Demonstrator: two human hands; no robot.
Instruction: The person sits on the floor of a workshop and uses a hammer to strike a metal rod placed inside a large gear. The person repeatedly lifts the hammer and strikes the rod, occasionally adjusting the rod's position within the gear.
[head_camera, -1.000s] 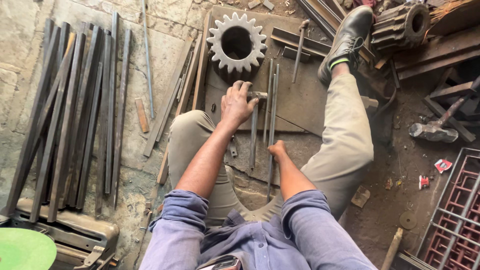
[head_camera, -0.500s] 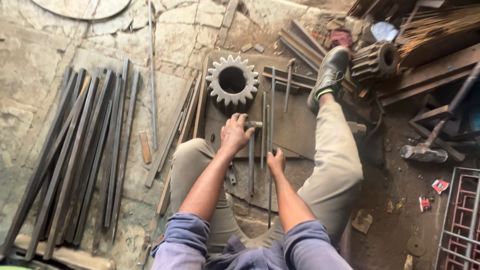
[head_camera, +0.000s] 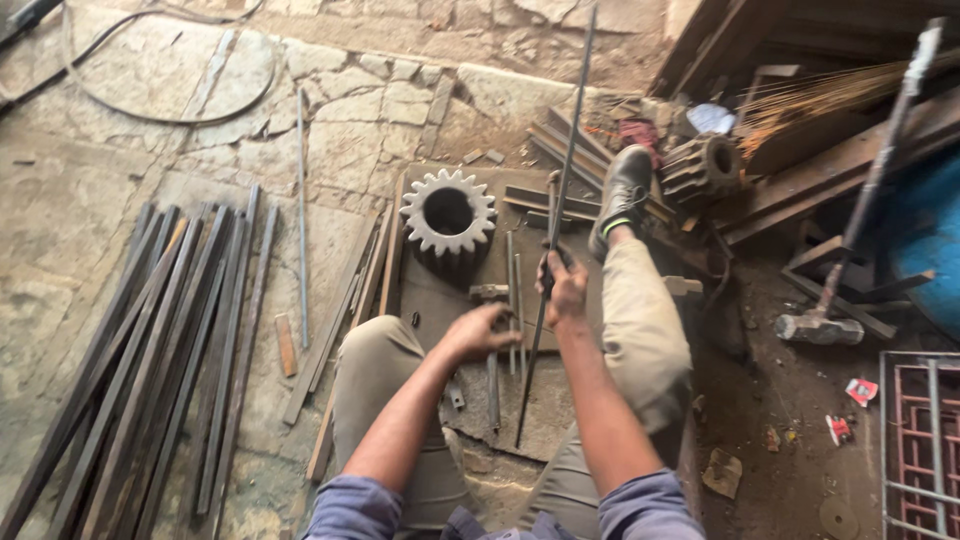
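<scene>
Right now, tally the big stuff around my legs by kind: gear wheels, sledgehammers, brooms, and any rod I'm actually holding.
Gear wheels: 2, one pale, one dark
Sledgehammer: 1
Broom: 1
Long rod: 1, gripped in the right hand
Total: 5

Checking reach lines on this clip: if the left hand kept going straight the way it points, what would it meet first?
Probably the short metal piece just beyond the left hand, then the large gear; depth is hard to judge.
</scene>
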